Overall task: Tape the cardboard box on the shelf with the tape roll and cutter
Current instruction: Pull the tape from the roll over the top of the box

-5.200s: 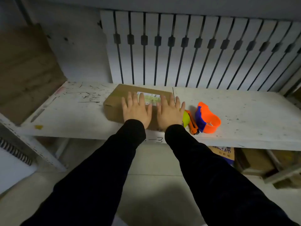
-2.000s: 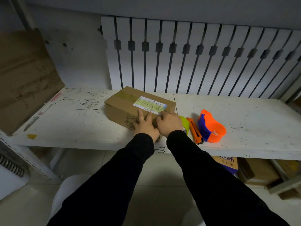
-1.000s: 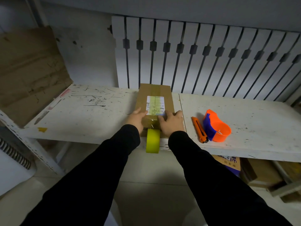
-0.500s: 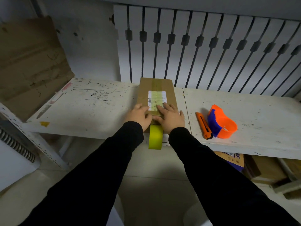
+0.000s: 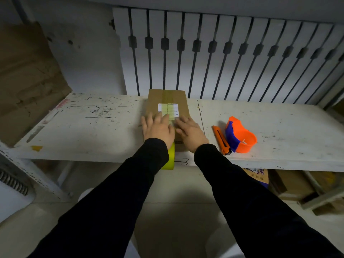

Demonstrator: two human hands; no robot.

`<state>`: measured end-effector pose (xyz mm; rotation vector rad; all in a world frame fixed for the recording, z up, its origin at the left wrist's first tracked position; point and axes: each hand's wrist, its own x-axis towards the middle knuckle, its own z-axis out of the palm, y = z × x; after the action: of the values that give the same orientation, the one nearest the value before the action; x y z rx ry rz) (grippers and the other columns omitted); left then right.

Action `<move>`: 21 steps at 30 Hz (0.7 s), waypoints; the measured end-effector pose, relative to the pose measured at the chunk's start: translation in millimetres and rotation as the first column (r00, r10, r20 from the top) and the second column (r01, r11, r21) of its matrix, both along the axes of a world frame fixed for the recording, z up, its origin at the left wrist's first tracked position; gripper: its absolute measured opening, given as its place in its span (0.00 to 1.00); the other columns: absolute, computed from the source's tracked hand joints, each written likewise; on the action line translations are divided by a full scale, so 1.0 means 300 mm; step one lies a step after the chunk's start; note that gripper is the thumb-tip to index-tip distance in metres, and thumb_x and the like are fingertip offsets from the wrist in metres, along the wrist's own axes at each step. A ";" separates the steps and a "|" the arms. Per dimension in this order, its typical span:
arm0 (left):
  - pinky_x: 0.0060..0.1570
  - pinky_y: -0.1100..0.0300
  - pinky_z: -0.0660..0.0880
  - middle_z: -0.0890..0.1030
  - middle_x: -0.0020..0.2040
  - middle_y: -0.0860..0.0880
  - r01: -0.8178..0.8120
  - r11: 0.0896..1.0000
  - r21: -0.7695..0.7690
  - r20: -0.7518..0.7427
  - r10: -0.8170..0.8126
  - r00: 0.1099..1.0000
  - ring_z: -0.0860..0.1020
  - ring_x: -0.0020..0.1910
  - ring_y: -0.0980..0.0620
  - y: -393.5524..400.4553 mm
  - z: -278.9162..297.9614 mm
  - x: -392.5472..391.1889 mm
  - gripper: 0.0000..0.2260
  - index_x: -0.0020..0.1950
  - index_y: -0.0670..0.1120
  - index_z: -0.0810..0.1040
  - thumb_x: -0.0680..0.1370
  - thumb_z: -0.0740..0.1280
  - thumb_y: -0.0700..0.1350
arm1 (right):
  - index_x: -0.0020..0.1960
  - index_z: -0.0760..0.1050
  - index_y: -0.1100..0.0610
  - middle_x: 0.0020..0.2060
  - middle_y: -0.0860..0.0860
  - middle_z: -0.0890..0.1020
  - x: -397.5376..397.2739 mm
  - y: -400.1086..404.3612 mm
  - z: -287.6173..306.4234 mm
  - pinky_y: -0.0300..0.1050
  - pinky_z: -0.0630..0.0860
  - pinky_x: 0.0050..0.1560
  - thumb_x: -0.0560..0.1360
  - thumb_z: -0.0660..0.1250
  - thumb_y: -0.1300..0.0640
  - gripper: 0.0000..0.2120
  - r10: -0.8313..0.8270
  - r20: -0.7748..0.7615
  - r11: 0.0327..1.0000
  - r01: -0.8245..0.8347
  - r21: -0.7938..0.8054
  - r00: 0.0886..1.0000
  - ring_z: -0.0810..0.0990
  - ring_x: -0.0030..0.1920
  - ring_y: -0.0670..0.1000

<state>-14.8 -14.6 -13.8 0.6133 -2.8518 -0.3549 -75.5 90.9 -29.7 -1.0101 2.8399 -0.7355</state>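
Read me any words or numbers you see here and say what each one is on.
"-3": handwritten on the front edge of the shelf.
Label on the cardboard box: print too small to read.
Box under the shelf: printed characters, blurred, unreadable.

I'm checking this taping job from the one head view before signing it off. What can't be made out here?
- Near end of the cardboard box: covered by the left hand and right hand.
- Tape roll: mostly behind the left sleeve; whether tape still joins it to the box is hidden.
- Label text: too small.
- Cutter blade: cannot tell.
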 end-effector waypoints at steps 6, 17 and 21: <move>0.76 0.46 0.44 0.62 0.76 0.49 0.186 0.982 0.011 -0.032 -0.186 0.982 0.52 0.77 0.45 0.158 0.046 -0.055 0.21 0.73 0.49 0.63 0.79 0.55 0.47 | 0.72 0.61 0.57 0.74 0.58 0.62 -0.027 0.123 -0.019 0.53 0.65 0.70 0.80 0.55 0.58 0.21 -0.360 -0.031 0.930 0.362 0.061 0.932 0.63 0.72 0.58; 0.76 0.47 0.44 0.65 0.74 0.48 0.447 0.880 -0.161 0.223 -0.409 0.885 0.57 0.75 0.47 0.328 -0.053 -0.134 0.19 0.70 0.48 0.67 0.79 0.56 0.44 | 0.70 0.61 0.60 0.73 0.62 0.59 -0.100 0.234 -0.145 0.55 0.64 0.70 0.78 0.56 0.57 0.22 -0.536 0.066 0.812 0.493 0.313 0.842 0.60 0.72 0.61; 0.74 0.44 0.36 0.68 0.71 0.47 0.500 0.818 -0.285 0.370 -0.387 0.844 0.58 0.75 0.46 0.339 -0.112 -0.145 0.18 0.68 0.47 0.70 0.78 0.57 0.47 | 0.70 0.61 0.61 0.71 0.62 0.62 -0.112 0.239 -0.167 0.54 0.65 0.68 0.77 0.58 0.56 0.23 -0.557 0.054 0.790 0.509 0.342 0.829 0.64 0.70 0.61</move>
<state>-58.4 87.2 -47.4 -0.1067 -3.2063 0.2460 -109.0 162.7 -79.7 -0.0814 2.9775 -0.3269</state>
